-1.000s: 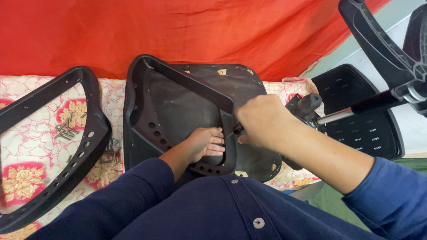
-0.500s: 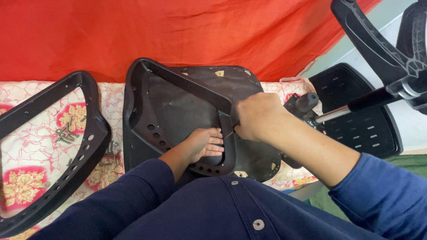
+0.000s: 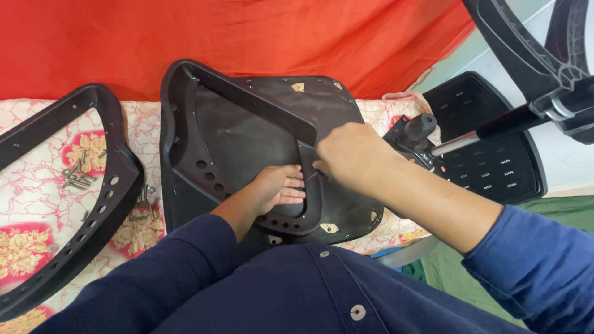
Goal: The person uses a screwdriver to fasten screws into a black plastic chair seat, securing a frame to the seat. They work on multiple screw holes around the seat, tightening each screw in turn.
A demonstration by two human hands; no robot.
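From my head view, the dark, rounded plastic seat pan lies underside-up on the floral cloth just ahead of me, with a curved black plastic armrest frame laid over it, its long bar running from far left to near right. My left hand rests flat and open inside the frame's loop, gripping nothing, while my right hand, the nearer one to the bar's bend, curls closed there; I cannot tell whether it pinches a tool.

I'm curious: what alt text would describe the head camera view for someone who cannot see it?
A person's left hand presses on a black plastic chair armrest frame lying on a dark upturned chair seat, while the right hand grips the frame's bar. Loose metal screws lie on a floral cloth.
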